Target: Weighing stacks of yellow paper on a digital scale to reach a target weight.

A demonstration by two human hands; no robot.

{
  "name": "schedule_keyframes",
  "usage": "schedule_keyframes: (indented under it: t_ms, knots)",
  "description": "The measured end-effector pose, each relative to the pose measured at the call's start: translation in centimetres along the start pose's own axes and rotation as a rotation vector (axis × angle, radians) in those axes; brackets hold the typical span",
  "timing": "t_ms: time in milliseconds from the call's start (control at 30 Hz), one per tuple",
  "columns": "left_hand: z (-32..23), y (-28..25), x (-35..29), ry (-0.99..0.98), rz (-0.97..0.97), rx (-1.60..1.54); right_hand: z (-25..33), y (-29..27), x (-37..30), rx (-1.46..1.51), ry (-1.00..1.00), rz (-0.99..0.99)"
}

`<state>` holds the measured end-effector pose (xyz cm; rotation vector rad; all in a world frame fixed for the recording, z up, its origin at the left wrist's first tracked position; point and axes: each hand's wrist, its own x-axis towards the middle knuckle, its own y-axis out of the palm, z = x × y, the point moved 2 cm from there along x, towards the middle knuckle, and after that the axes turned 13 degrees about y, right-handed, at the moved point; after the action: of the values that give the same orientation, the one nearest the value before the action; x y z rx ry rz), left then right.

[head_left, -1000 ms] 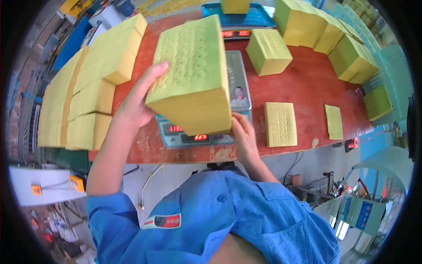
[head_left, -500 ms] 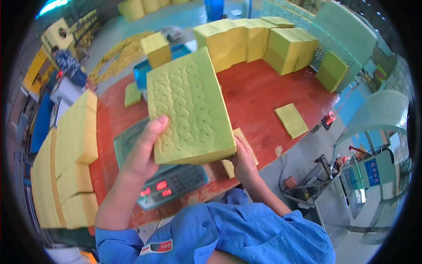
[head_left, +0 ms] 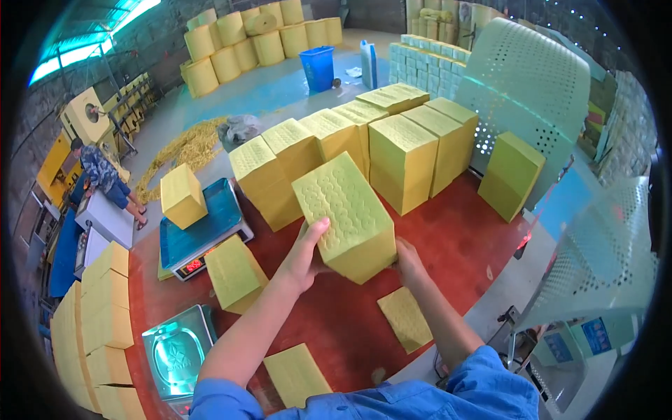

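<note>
The thick yellow embossed paper stack point(head_left: 344, 215), a moment ago above the near steel scale point(head_left: 175, 350), now hangs over the red table point(head_left: 455, 231), nearer the far row of stacks point(head_left: 364, 150). Left hand point(head_left: 304, 255) grips its left side; right hand point(head_left: 406, 257) seems clasped beneath, fingers mostly hidden.

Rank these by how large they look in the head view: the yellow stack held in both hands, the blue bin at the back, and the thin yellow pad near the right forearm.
1. Held yellow stack, though it is nearest the camera.
2. Thin yellow pad.
3. Blue bin, far away, so its true size is unsure.
</note>
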<state>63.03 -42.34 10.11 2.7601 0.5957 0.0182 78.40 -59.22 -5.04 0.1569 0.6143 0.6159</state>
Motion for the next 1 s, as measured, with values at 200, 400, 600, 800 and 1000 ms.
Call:
schedule_keyframes:
  t_ms: [200, 400, 600, 800, 1000]
  knots:
    - [3.9, 0.3, 12.8, -0.121, -0.053, 0.024, 4.0, -2.9, 10.4, -0.001, 0.099, 0.053]
    - [4.2, 3.0, 15.6, -0.094, -0.181, 0.005, 3.4, -3.6, 7.5, -0.024, -0.072, -0.083]
    - [3.8, 5.9, 16.4, -0.028, -0.205, 0.025, 1.6, -2.3, 4.5, -0.446, -0.390, -0.184]
    - [4.0, 5.7, 17.8, -0.081, -0.285, 0.075, 3.1, -1.8, 8.3, -0.527, -0.408, -0.217]
    - [3.5, 5.3, 17.8, -0.099, -0.241, 0.050, 3.9, -1.5, 9.0, -0.576, -0.455, -0.228]
